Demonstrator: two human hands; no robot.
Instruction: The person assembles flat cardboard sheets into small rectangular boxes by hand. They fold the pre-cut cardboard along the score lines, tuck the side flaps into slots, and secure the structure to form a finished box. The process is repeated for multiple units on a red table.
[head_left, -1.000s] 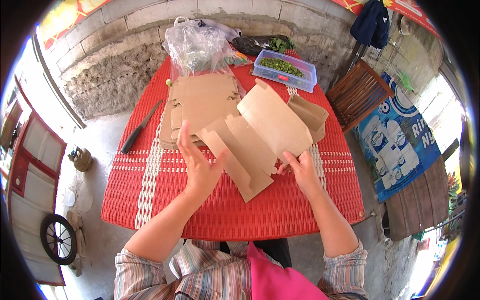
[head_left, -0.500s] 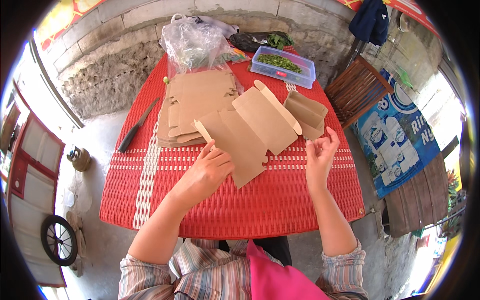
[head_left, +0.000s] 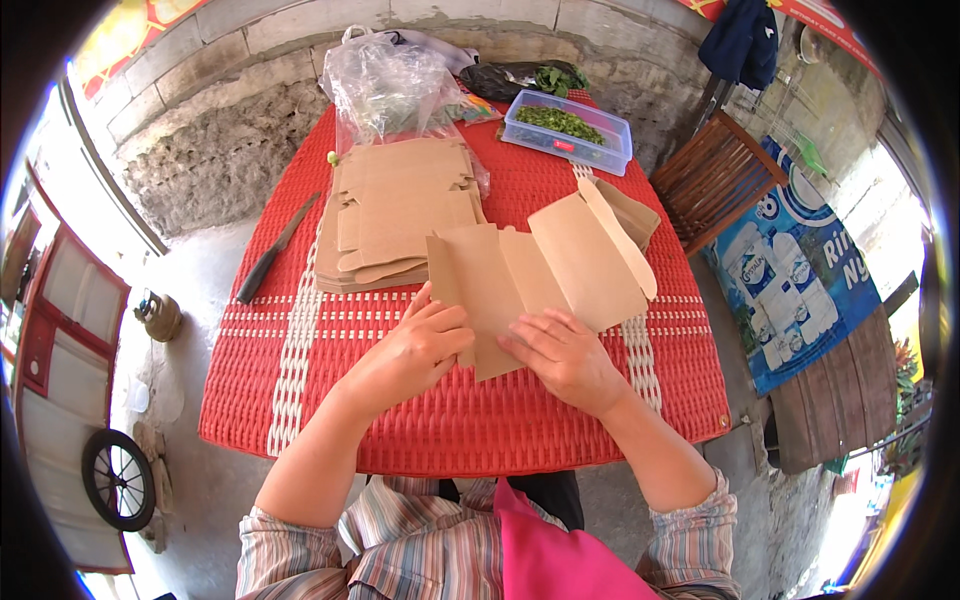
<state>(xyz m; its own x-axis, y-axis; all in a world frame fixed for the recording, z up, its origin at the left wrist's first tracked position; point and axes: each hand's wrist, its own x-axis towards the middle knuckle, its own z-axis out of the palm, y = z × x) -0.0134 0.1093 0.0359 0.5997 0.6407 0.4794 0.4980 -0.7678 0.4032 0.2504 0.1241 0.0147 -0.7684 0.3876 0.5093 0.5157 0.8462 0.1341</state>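
A brown cardboard box blank [head_left: 590, 262], partly folded along its creases, lies tilted over the near middle of the table. My left hand [head_left: 430, 335] pinches its left side near the close corner, fingers closed. Across the blank's near edge lies my right hand [head_left: 562, 360], its fingers together on the board and the thumb hidden. Left of it, behind my left hand, sits a stack of flat cardboard box blanks [head_left: 400, 205]. Another folded cardboard box [head_left: 632, 213] shows partly behind the blank on the right.
A dark-handled knife [head_left: 275, 250] lies by the table's left edge. At the back stand a clear plastic bag [head_left: 390, 85], a black bag [head_left: 500, 78] with leaves, and a plastic tub [head_left: 610, 158] of chopped greens. A wooden chair [head_left: 715, 180] stands right of the red woven table [head_left: 450, 430].
My right hand has come left and down onto the blank. The blank has shifted right and turned, its left flap now folded up, covering more of the box behind. My left hand stays nearly in place.
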